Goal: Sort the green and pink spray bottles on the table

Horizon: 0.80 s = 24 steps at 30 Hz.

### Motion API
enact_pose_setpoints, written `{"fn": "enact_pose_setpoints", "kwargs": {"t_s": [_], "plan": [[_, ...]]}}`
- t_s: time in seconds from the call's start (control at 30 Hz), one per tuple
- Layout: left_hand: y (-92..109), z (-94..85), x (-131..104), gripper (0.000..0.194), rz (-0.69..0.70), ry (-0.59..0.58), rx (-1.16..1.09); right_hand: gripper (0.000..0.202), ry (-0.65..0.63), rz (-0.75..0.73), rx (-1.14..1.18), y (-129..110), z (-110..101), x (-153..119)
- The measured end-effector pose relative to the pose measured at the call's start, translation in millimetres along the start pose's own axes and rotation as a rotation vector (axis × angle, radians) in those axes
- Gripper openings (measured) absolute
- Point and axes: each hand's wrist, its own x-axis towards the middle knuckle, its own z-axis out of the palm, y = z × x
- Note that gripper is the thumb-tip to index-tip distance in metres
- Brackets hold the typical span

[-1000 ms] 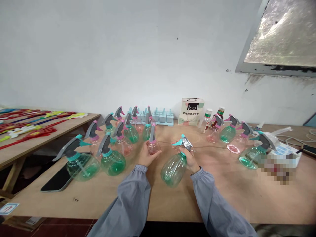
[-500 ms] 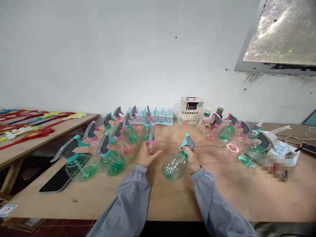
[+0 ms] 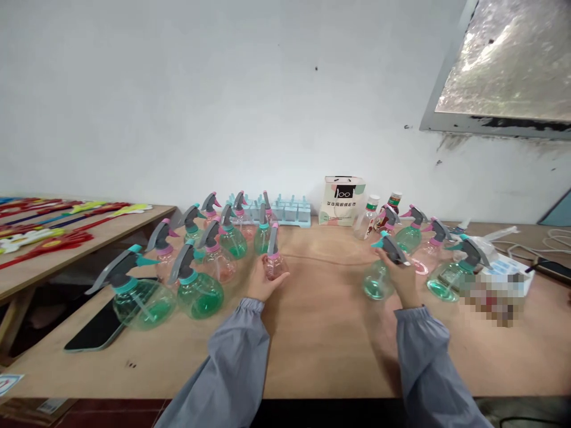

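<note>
My left hand (image 3: 264, 280) is wrapped round the body of a pink spray bottle (image 3: 275, 265) with a pink collar and grey head, upright on the wooden table (image 3: 325, 351). On the right, my right hand (image 3: 398, 270) grips a green spray bottle (image 3: 377, 280) by its grey and teal head; its base is at or just above the tabletop, I cannot tell which. Several pink and green spray bottles stand to the left, among them a large green spray bottle (image 3: 145, 303). Another green spray bottle (image 3: 452, 273) stands right of my right hand.
A black phone (image 3: 96, 327) lies at the left. Along the wall stand light blue moulds (image 3: 292, 212), a paper bag (image 3: 342, 201) and a clear bottle (image 3: 366, 220). At the right are a white box (image 3: 508, 270) and cables. A side table (image 3: 57, 261) holds colourful plastic hand-shaped items.
My right hand has carried the green spray bottle to the right, bringing it from a tilt to nearly upright. My left hand stays on the pink spray bottle. The view has shifted slightly.
</note>
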Motion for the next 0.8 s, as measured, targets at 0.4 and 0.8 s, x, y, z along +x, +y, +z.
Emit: {"fn": "enact_pose_setpoints", "kwargs": {"t_s": [0.4,0.8], "plan": [[1.5,0.1,-0.8,0.081,-0.015,-0.005,-0.018,0.083,0.134,0.030,-0.482,60.5,-41.6,14.9],[-1.4,2.5,0.0,0.082,0.018,-0.016,-0.050,0.098,0.220,-0.168,-0.690,109.0,-37.3,5.2]]}}
